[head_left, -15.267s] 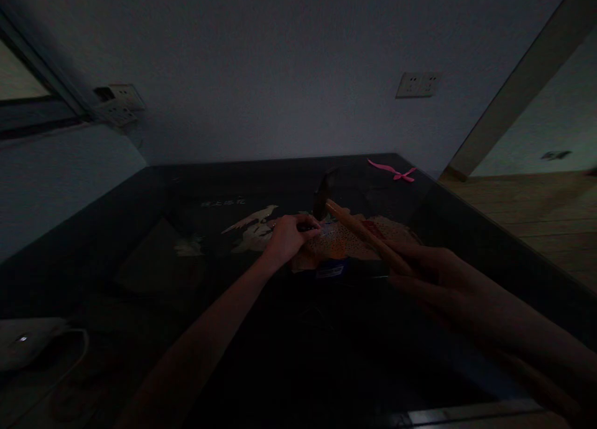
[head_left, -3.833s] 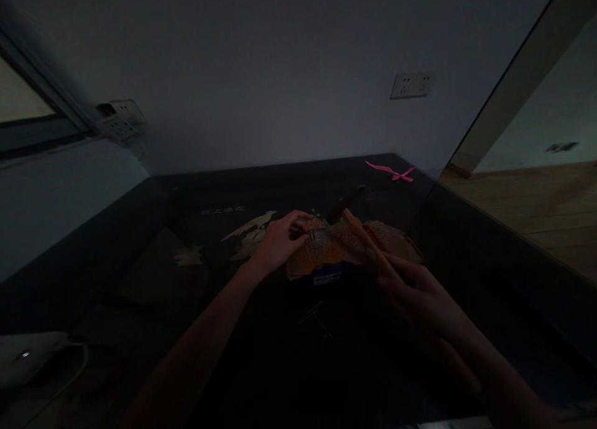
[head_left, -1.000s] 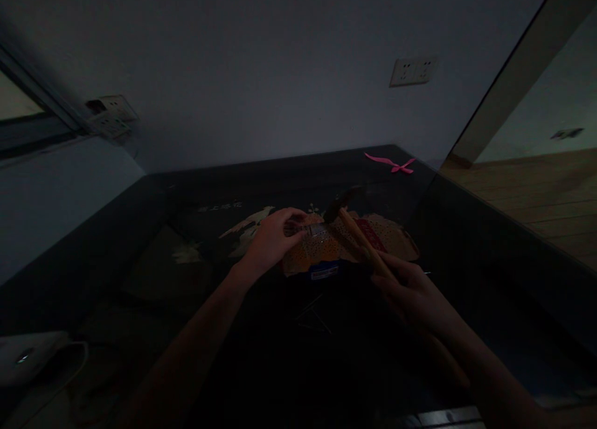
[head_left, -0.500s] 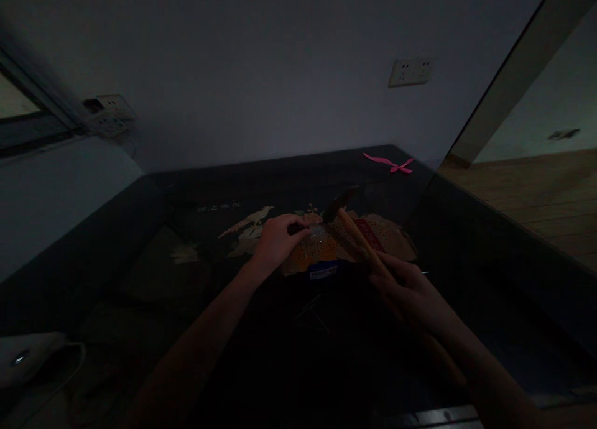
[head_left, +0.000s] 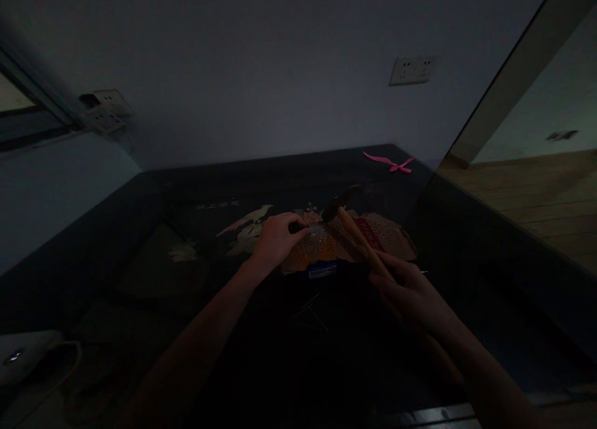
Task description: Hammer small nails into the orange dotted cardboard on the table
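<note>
My right hand (head_left: 410, 289) is closed round the wooden handle of a hammer (head_left: 357, 230). The hammer's dark head points away from me, close to the fingertips of my left hand (head_left: 280, 236). Thumb and forefinger of that hand are pinched on what looks like a thin nail (head_left: 316, 222), faint in the dim light. Under both hands lies a flat, dotted orange and beige piece (head_left: 310, 250) with a red band and a blue label. Whether the hammer head touches the nail I cannot tell. Nearer to me lie several thin nails (head_left: 318, 317).
The dark glossy tabletop (head_left: 261, 367) bears a bird and flower picture. A pink ribbon (head_left: 392, 165) lies at the far right corner. On the left is a white device (head_left: 28, 354) with a cord. Sockets (head_left: 411, 70) are on the wall behind.
Both hands and the hammer stay in almost the same place. The view has shifted very slightly.
</note>
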The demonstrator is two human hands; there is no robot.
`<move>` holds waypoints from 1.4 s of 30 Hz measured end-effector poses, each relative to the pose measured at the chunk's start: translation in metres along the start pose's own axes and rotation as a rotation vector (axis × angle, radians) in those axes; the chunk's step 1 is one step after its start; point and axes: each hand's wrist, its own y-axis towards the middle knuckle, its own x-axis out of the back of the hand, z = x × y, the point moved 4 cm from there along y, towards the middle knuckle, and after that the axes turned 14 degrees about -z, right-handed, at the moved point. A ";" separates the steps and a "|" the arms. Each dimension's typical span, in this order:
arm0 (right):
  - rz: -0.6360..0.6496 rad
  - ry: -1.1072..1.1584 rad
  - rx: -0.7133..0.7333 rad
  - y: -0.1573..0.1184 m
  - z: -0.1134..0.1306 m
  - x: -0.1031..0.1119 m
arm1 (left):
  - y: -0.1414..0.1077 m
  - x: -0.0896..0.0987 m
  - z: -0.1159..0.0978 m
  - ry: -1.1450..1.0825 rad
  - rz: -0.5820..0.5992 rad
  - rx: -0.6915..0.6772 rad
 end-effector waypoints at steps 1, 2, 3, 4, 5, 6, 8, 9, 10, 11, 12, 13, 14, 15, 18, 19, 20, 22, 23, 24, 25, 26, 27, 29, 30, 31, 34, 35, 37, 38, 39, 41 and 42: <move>0.002 0.001 0.003 0.000 -0.001 0.000 | 0.000 0.000 0.000 0.000 0.002 -0.002; 0.002 0.001 0.006 0.000 -0.002 0.000 | 0.000 -0.001 0.001 0.001 0.003 -0.005; 0.004 0.003 0.008 0.000 -0.002 0.000 | 0.000 -0.001 0.001 0.002 0.004 -0.007; 0.005 0.004 0.011 0.001 -0.003 0.000 | 0.000 -0.002 0.001 0.004 0.004 -0.010; 0.000 0.005 0.015 0.001 -0.003 0.000 | 0.000 -0.002 0.001 0.008 0.002 -0.013; -0.008 0.000 0.020 0.002 -0.002 0.001 | 0.000 -0.002 0.001 0.014 0.001 -0.015; -0.024 -0.022 0.035 0.002 0.000 0.002 | 0.000 -0.002 0.000 0.026 0.008 -0.012; -0.027 -0.035 0.041 0.002 0.001 0.002 | 0.000 -0.002 -0.001 0.030 0.014 -0.012; -0.028 -0.043 0.045 0.002 0.002 0.002 | 0.000 -0.001 -0.001 0.033 0.017 -0.011; -0.023 -0.044 0.045 0.001 0.003 0.002 | 0.000 -0.001 -0.002 0.034 0.019 -0.009; -0.016 -0.038 0.041 0.001 0.004 0.002 | 0.000 -0.001 -0.003 0.033 0.023 -0.007; -0.012 -0.027 0.033 0.000 0.004 0.001 | -0.001 0.000 -0.004 0.031 0.027 -0.007; -0.008 -0.018 0.020 -0.001 0.004 0.001 | -0.001 0.000 -0.004 0.031 0.031 -0.007; -0.001 -0.010 0.007 -0.001 0.003 0.001 | -0.001 -0.001 -0.004 0.033 0.035 -0.008; 0.013 0.002 0.010 -0.001 0.002 0.000 | -0.002 -0.003 -0.002 0.042 0.035 -0.014; 0.011 0.004 0.025 -0.001 0.002 0.000 | -0.001 -0.004 0.000 0.044 0.034 -0.015; 0.004 0.004 0.043 0.000 0.003 0.000 | -0.001 -0.005 0.001 0.045 0.039 -0.018; -0.007 -0.008 0.065 0.001 0.003 0.002 | 0.000 -0.004 0.000 0.046 0.059 -0.043; -0.008 -0.019 0.067 0.002 0.003 0.002 | 0.001 0.000 -0.003 0.047 0.058 -0.071; -0.008 -0.031 0.071 0.002 0.003 0.003 | 0.002 0.005 -0.008 0.049 0.044 -0.109; -0.008 -0.043 0.076 0.003 0.003 0.003 | 0.001 0.014 -0.015 0.050 0.014 -0.149; -0.012 -0.057 0.082 0.003 0.004 0.004 | 0.000 0.024 -0.024 0.049 -0.027 -0.188; -0.015 -0.070 0.085 0.003 0.004 0.004 | -0.004 0.034 -0.033 0.046 -0.059 -0.219; -0.018 -0.084 0.081 0.003 0.005 0.004 | -0.017 0.051 -0.051 0.011 -0.027 -0.246; -0.016 -0.083 0.073 0.003 0.006 0.004 | -0.027 0.054 -0.058 -0.011 0.074 -0.255; -0.014 -0.074 0.068 0.002 0.006 0.004 | -0.040 0.053 -0.063 -0.035 0.213 -0.285; -0.025 -0.039 0.060 0.001 0.007 0.004 | -0.087 0.037 -0.061 0.027 0.625 -0.409; -0.030 -0.029 0.048 0.000 0.007 0.004 | -0.099 0.030 -0.053 0.102 0.671 -0.423; -0.035 -0.010 0.018 -0.001 0.006 0.005 | -0.117 0.017 -0.036 0.236 0.693 -0.426; -0.035 -0.002 0.004 -0.002 0.005 0.005 | -0.124 0.011 -0.028 0.275 0.697 -0.420; -0.032 0.008 -0.004 -0.002 0.004 0.005 | -0.129 0.007 -0.021 0.298 0.701 -0.418; -0.027 0.023 -0.005 -0.002 0.003 0.005 | -0.135 0.001 -0.013 0.332 0.698 -0.431; -0.022 0.032 -0.004 -0.002 0.002 0.005 | -0.137 -0.001 -0.012 0.351 0.687 -0.447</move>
